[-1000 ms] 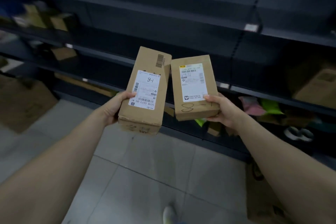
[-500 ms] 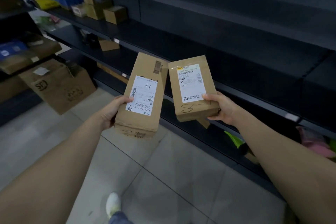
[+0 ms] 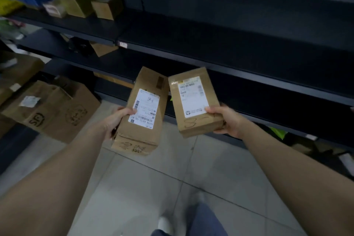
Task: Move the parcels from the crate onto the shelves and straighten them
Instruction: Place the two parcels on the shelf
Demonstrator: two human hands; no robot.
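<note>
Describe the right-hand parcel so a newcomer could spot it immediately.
Before the dark shelving, two brown parcels are held side by side. The right hand grips the smaller parcel. Unlike the longer parcel beside it, its label has a yellow strip and marker scrawl beneath.

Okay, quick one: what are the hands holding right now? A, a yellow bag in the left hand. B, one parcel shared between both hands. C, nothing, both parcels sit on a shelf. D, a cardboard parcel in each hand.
D: the left hand grips the taller parcel and the right hand grips the shorter parcel, both held up in front of the shelves.
</note>
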